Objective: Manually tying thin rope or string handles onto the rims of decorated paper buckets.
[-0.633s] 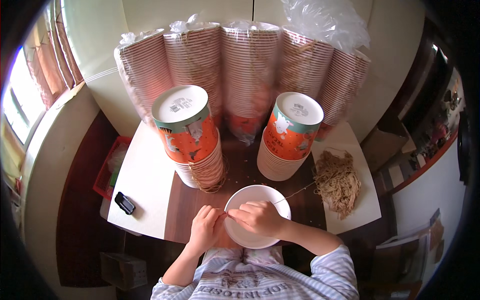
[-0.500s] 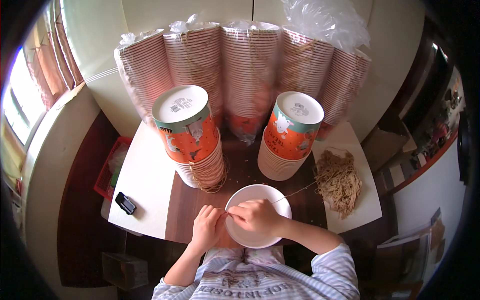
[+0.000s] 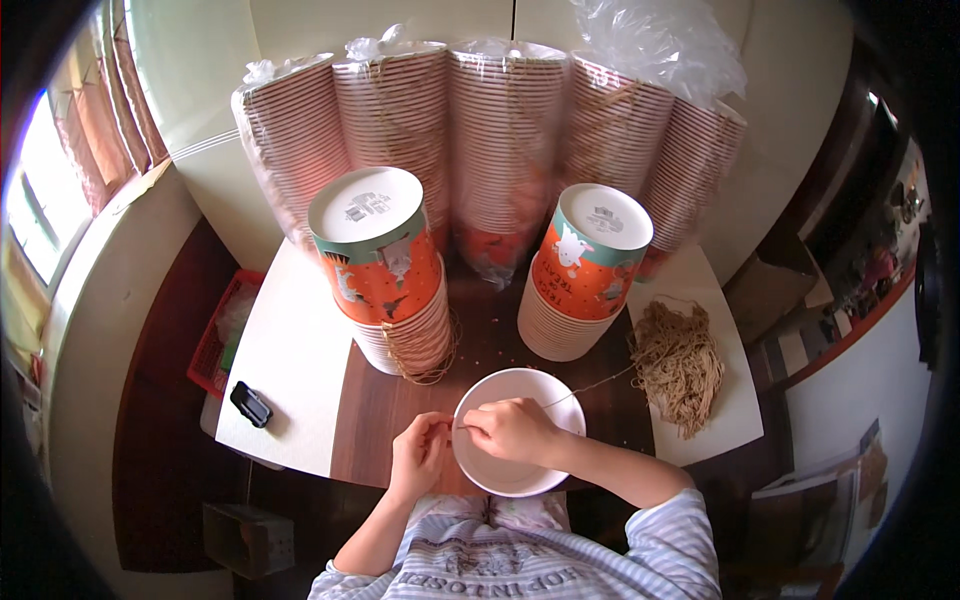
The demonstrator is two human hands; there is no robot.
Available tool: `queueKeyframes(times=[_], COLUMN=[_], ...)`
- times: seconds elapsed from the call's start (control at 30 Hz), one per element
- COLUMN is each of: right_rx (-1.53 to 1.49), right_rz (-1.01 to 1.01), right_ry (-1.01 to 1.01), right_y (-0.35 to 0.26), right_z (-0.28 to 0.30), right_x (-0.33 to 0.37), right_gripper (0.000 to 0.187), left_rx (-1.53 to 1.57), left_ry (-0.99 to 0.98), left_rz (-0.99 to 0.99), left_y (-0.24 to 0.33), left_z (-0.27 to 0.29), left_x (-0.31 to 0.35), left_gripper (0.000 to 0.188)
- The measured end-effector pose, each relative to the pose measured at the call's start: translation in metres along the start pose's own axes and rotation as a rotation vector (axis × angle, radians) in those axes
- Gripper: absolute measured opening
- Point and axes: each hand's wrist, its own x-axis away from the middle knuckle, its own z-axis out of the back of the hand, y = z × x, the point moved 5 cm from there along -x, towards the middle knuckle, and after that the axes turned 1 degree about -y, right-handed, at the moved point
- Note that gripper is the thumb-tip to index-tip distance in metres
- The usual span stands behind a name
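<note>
My left hand [image 3: 421, 452] is half curled at the rim, whether on anything I cannot tell; my right hand [image 3: 515, 432] pinches one strand of twine [image 3: 608, 380] over one white paper tub [image 3: 492, 474]. The strand leads right to one tan hank [image 3: 678, 365]; farther off stand two orange-topped tub stacks [image 3: 385, 285], then five plastic-wrapped stacks [image 3: 507, 140].

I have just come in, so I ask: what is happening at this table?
A person's right hand pinches a thin string over a white tub; the string leads to tangled twine on the right. The left hand is just left of the tub; I cannot tell whether it holds the string. Two stacks of upside-down orange tubs stand behind.
</note>
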Motion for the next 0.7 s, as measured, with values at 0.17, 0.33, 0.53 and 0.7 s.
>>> queueKeyframes(times=[0.17, 0.33, 0.53, 0.7], right_rx=[0.011, 0.018, 0.010, 0.012], right_rz=[-0.016, -0.018, -0.006, -0.003], right_ry=[-0.005, -0.020, -0.013, -0.004], right_y=[0.001, 0.001, 0.000, 0.001], right_z=[-0.001, -0.003, -0.003, -0.004], right_x=[0.000, 0.000, -0.001, -0.002], right_gripper=[0.006, 0.006, 0.006, 0.006], left_rx=[0.015, 0.034, -0.008, -0.128], left_ry=[0.005, -0.004, -0.055, -0.088], left_rz=[-0.001, 0.012, -0.063, -0.065], left_y=[-0.002, -0.005, -0.006, 0.003], left_z=[0.001, 0.000, 0.002, 0.002], left_x=[0.002, 0.002, 0.001, -0.002], left_gripper=[0.014, 0.015, 0.026, 0.025])
